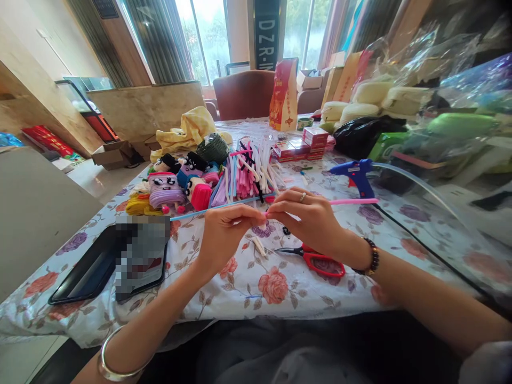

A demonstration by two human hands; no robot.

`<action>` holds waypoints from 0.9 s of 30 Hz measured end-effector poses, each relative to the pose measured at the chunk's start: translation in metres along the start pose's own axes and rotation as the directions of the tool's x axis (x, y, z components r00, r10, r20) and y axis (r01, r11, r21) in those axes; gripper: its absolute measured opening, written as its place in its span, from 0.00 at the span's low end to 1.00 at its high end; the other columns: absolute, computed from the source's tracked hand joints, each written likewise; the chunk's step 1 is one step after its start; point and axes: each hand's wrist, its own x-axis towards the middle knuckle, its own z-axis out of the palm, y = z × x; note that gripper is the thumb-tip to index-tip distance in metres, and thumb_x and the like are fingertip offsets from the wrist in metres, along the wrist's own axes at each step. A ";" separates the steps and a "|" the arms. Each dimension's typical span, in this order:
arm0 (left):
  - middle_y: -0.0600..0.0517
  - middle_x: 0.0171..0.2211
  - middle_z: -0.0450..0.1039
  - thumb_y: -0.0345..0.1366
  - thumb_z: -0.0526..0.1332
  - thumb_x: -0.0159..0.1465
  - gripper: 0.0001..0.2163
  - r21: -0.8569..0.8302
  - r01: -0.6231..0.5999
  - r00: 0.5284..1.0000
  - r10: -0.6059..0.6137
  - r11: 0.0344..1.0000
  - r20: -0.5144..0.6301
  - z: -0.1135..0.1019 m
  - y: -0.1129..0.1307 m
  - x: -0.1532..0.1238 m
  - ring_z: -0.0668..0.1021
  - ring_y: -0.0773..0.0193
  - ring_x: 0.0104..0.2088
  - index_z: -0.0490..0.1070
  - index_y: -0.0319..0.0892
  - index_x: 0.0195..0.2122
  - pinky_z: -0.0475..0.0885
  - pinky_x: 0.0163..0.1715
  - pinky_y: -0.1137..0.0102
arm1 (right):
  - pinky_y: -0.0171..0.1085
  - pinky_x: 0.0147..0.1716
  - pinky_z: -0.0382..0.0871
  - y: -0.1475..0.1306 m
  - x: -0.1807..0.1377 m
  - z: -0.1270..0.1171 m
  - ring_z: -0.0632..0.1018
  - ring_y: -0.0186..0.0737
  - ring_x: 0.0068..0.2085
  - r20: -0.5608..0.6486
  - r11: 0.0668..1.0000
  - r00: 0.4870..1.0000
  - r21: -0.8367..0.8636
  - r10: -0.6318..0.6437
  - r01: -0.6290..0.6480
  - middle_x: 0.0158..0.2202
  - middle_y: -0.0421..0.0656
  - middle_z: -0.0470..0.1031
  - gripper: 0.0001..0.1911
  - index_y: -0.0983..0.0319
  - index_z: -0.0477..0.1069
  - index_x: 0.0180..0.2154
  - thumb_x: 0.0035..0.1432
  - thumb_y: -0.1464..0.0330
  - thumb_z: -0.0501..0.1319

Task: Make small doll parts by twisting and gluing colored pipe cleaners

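Both hands meet fingertip to fingertip above the table. My left hand (224, 229) pinches a small pink end between thumb and forefinger. Its partner, my right hand (314, 218), is closed on the pink pipe cleaner (354, 201), which sticks out to the right behind the knuckles. The stretch between the fingertips is mostly hidden. A light blue pipe cleaner (188, 215) passes behind my left hand; I cannot tell whether it is touched. Red-handled scissors (325, 263) lie below my right hand, beside a small cream-coloured piece (260, 246).
Beyond the hands are a bundle of pipe cleaners (246, 176) and several yarn dolls (164, 189). A blue glue gun (356, 175) stands right, its cord (424, 253) running to the front. Two dark devices, one a phone (154, 272), lie left. Red boxes (314, 137) and wrapped yarn (360, 113) sit behind.
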 end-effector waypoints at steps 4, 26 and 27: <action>0.53 0.25 0.77 0.33 0.64 0.55 0.03 0.006 0.043 0.998 -0.043 0.999 0.045 0.002 -0.001 -0.001 0.78 0.64 0.28 0.77 0.43 0.26 0.75 0.31 0.71 | 0.34 0.36 0.71 0.001 0.000 -0.001 0.75 0.34 0.33 0.005 1.000 1.000 0.020 -0.011 0.010 0.31 0.41 0.77 0.10 0.61 0.74 0.29 0.62 0.70 0.56; 0.53 0.33 0.80 0.35 0.68 0.51 0.07 -0.109 0.148 0.973 -0.164 0.983 -0.162 0.011 -0.002 -0.004 0.80 0.62 0.34 0.80 0.44 0.32 0.77 0.36 0.70 | 0.35 0.37 0.70 0.002 -0.001 -0.005 0.74 0.34 0.36 0.030 0.994 0.996 -0.072 -0.085 0.087 0.34 0.41 0.77 0.08 0.60 0.74 0.34 0.61 0.71 0.56; 0.53 0.32 0.80 0.36 0.69 0.51 0.07 -0.108 0.147 0.971 -0.164 0.983 -0.174 0.010 -0.001 -0.004 0.80 0.62 0.33 0.80 0.44 0.31 0.77 0.36 0.70 | 0.35 0.36 0.70 0.001 0.000 -0.006 0.74 0.34 0.36 0.038 0.992 0.995 -0.085 -0.091 0.094 0.33 0.41 0.77 0.08 0.60 0.74 0.34 0.61 0.71 0.56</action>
